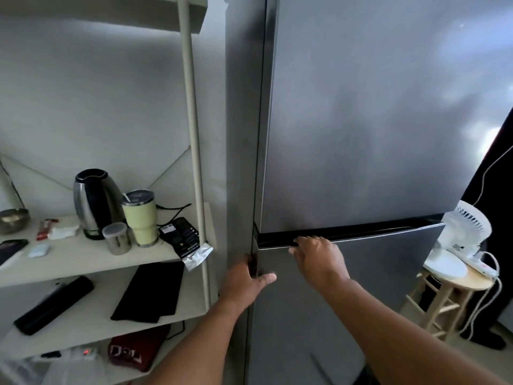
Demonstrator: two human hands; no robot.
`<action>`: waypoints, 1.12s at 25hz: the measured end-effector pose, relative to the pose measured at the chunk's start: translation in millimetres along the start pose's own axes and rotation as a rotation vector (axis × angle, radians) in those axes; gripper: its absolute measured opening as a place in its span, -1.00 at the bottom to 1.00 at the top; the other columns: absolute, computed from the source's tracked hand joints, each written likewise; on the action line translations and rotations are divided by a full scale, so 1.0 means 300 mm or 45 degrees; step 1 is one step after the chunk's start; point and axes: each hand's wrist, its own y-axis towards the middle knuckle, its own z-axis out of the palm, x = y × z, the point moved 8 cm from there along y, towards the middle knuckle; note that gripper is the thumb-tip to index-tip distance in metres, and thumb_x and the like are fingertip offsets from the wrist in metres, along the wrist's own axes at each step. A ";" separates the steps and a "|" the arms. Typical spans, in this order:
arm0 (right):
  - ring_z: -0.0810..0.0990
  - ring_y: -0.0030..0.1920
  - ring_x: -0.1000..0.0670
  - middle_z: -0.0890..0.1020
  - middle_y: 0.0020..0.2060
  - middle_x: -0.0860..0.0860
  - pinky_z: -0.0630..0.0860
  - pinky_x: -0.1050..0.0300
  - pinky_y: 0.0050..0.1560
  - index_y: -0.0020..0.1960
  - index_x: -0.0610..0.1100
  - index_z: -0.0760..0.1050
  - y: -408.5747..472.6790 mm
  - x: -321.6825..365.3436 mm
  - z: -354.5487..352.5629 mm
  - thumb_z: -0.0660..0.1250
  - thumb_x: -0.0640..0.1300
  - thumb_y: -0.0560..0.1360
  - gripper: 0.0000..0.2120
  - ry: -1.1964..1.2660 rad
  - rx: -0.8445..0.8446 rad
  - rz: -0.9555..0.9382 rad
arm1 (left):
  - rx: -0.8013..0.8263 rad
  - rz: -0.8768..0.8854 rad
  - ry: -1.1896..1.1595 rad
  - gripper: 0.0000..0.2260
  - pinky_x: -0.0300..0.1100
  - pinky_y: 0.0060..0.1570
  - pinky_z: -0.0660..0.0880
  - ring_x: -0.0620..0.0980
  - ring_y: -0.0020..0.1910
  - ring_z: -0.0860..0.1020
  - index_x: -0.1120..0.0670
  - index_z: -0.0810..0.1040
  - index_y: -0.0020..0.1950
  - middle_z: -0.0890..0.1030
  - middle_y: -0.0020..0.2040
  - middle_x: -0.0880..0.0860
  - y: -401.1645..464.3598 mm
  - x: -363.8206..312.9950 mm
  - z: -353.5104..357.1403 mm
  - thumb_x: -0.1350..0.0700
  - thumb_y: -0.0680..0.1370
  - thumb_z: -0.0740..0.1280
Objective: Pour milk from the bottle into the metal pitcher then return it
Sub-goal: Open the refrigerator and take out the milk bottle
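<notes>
A tall grey fridge fills the middle and right, with an upper door and a lower door separated by a dark gap. My left hand wraps its fingers round the left edge of the lower door, thumb resting on its front. My right hand hooks its fingers into the dark gap along the top of that door. No milk bottle and no metal pitcher are in view; the fridge's inside is hidden.
A white shelf unit stands left of the fridge, holding a steel kettle, a pale green tumbler, a small metal canister and a bowl. A wooden stool with a white fan stands at the right.
</notes>
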 end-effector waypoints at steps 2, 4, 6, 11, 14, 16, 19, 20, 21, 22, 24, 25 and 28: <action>0.58 0.27 -0.13 0.68 0.20 -0.03 0.45 0.05 0.19 0.30 -0.04 0.58 -0.022 -0.011 0.012 0.21 0.07 0.66 -0.67 0.006 0.025 0.014 | -0.019 -0.001 0.005 -0.51 -0.15 0.07 0.58 -0.06 0.04 0.68 -0.06 0.56 0.14 0.71 0.05 -0.10 -0.020 0.009 0.010 -0.21 0.32 0.60; 0.60 0.23 -0.15 0.70 0.17 -0.03 0.49 0.01 0.16 0.27 -0.06 0.61 -0.060 -0.028 0.005 0.26 0.06 0.64 -0.69 0.068 -0.026 0.002 | -0.067 -0.006 0.012 -0.48 -0.17 0.04 0.56 -0.08 0.01 0.66 -0.05 0.56 0.16 0.70 0.05 -0.12 -0.062 0.021 0.016 -0.23 0.32 0.59; 0.61 0.24 -0.14 0.71 0.16 -0.03 0.50 0.00 0.19 0.25 -0.08 0.64 -0.133 -0.054 -0.021 0.31 0.03 0.62 -0.70 0.166 -0.095 -0.008 | -0.096 0.013 -0.013 -0.45 -0.10 0.07 0.62 -0.10 0.03 0.68 -0.09 0.55 0.16 0.71 0.07 -0.12 -0.134 0.021 0.041 -0.30 0.30 0.56; 0.55 0.36 -0.11 0.67 0.27 -0.02 0.42 0.04 0.34 0.32 -0.05 0.62 -0.288 -0.121 -0.068 0.26 0.20 0.61 -0.55 0.250 -0.069 0.043 | -0.165 0.056 -0.011 -0.49 -0.21 -0.06 0.53 -0.10 0.00 0.66 -0.07 0.53 0.16 0.69 0.07 -0.11 -0.347 -0.002 0.096 -0.29 0.35 0.56; 0.61 0.28 -0.11 0.70 0.20 -0.02 0.48 0.02 0.25 0.27 -0.07 0.65 -0.374 -0.149 -0.110 0.23 0.20 0.63 -0.56 0.294 -0.153 0.038 | -0.164 0.098 0.033 -0.45 -0.25 -0.03 0.50 -0.06 0.05 0.65 -0.01 0.54 0.24 0.68 0.14 -0.05 -0.455 -0.040 0.118 -0.25 0.38 0.56; 0.65 0.17 -0.10 0.72 0.13 -0.03 0.51 0.04 0.15 0.23 -0.08 0.67 -0.434 -0.164 -0.132 0.23 0.14 0.65 -0.62 0.320 -0.233 0.032 | -0.155 0.118 0.065 -0.45 -0.15 0.02 0.59 -0.03 0.05 0.66 -0.01 0.54 0.22 0.68 0.12 -0.03 -0.520 -0.057 0.137 -0.25 0.37 0.57; 0.67 0.08 -0.09 0.73 0.05 -0.02 0.53 0.06 0.06 0.15 -0.10 0.68 -0.536 -0.213 -0.161 0.23 0.08 0.66 -0.66 0.314 -0.308 0.024 | -0.126 0.183 0.076 -0.48 -0.12 0.02 0.63 -0.05 -0.01 0.67 0.00 0.57 0.18 0.69 0.04 -0.05 -0.629 -0.090 0.177 -0.23 0.36 0.59; 0.68 0.05 -0.10 0.73 0.02 -0.02 0.54 0.06 0.03 0.12 -0.10 0.69 -0.565 -0.234 -0.173 0.24 0.06 0.65 -0.68 0.323 -0.336 0.020 | -0.100 0.206 0.080 -0.50 -0.18 0.00 0.63 -0.08 -0.04 0.67 0.02 0.58 0.18 0.68 0.02 -0.07 -0.663 -0.102 0.189 -0.21 0.38 0.59; 0.69 0.01 -0.10 0.73 -0.01 -0.01 0.55 0.05 0.01 0.09 -0.11 0.69 -0.598 -0.260 -0.185 0.25 0.04 0.65 -0.70 0.336 -0.362 0.018 | -0.067 0.232 0.075 -0.53 -0.24 -0.01 0.62 -0.12 -0.06 0.66 0.04 0.60 0.18 0.68 0.00 -0.09 -0.694 -0.115 0.206 -0.18 0.41 0.58; 0.70 -0.01 -0.10 0.73 -0.03 0.00 0.57 0.04 -0.01 0.06 -0.11 0.69 -0.633 -0.288 -0.195 0.26 0.03 0.64 -0.71 0.348 -0.377 0.023 | -0.025 0.255 0.067 -0.59 -0.24 -0.02 0.63 -0.14 -0.09 0.67 0.06 0.61 0.16 0.69 -0.03 -0.09 -0.726 -0.132 0.223 -0.15 0.46 0.55; 0.71 0.00 -0.09 0.73 -0.03 0.02 0.59 0.03 -0.03 0.04 -0.11 0.68 -0.711 -0.347 -0.217 0.28 -0.01 0.63 -0.75 0.384 -0.426 0.047 | 0.029 0.345 0.060 -0.71 -0.06 -0.08 0.66 -0.09 -0.15 0.69 0.08 0.65 0.09 0.72 -0.10 -0.03 -0.779 -0.170 0.255 -0.12 0.53 0.45; 0.72 0.04 -0.07 0.73 -0.02 0.03 0.59 0.04 -0.01 0.04 -0.12 0.69 -0.755 -0.378 -0.234 0.30 -0.05 0.62 -0.78 0.406 -0.469 0.055 | 0.038 0.409 0.059 -0.75 0.00 -0.12 0.64 -0.05 -0.18 0.69 0.07 0.65 0.03 0.72 -0.15 -0.01 -0.803 -0.201 0.269 -0.10 0.55 0.41; 0.65 0.28 0.01 0.75 0.12 0.03 0.51 0.08 0.27 0.10 -0.15 0.71 -0.866 -0.467 -0.268 0.34 -0.13 0.61 -0.80 0.538 -0.492 0.099 | 0.082 0.608 0.051 -0.81 -0.07 -0.21 0.60 -0.06 -0.27 0.66 0.07 0.64 -0.10 0.69 -0.25 -0.02 -0.868 -0.326 0.314 -0.03 0.59 0.41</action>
